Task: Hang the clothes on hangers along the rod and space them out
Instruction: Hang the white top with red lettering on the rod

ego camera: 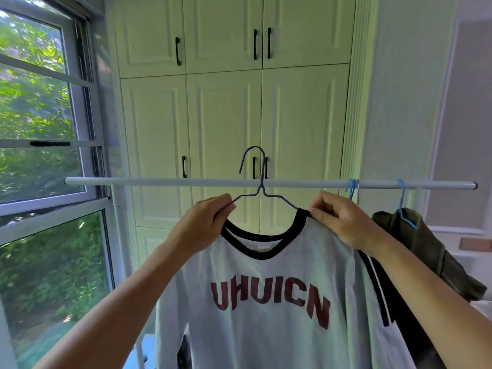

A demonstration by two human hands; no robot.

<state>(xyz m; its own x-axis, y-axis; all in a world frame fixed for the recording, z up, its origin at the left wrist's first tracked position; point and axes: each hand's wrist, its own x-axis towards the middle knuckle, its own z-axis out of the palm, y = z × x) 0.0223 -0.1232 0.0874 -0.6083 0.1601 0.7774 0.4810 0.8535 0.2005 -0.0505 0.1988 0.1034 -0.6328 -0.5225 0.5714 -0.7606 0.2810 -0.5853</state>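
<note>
1. Grey cotton shirt (pixel 266 302) with black neck trim and dark red lettering fills the near view, draped on a dark blue wire hanger (pixel 262 193).
2. Left hand (pixel 205 222) has its fingers pinched together on the hanger's bare left arm. That shoulder of the shirt looks not yet pulled over the wire.
3. Right hand (pixel 338 219) has fingertips clamped on the collar and the hanger's right shoulder beneath it.
4. The hanger's hook rises above the white rod (pixel 159 181), near its middle; whether it has caught the rod I cannot tell. The weight seems to rest in the hands.
5. Risk: if released now, the shirt could slide off the uncovered left arm and tilt the hanger, or the hook could miss the rod and everything drop.
6. Toward the rod's right end hang two light blue hangers (pixel 352 189), the further one carrying an olive garment (pixel 426 251). Crowding there is possible, so space leftward.
7. Beyond: cream wardrobe doors (pixel 226 115) with black handles; a window (pixel 40 129) at the left showing green foliage.
</note>
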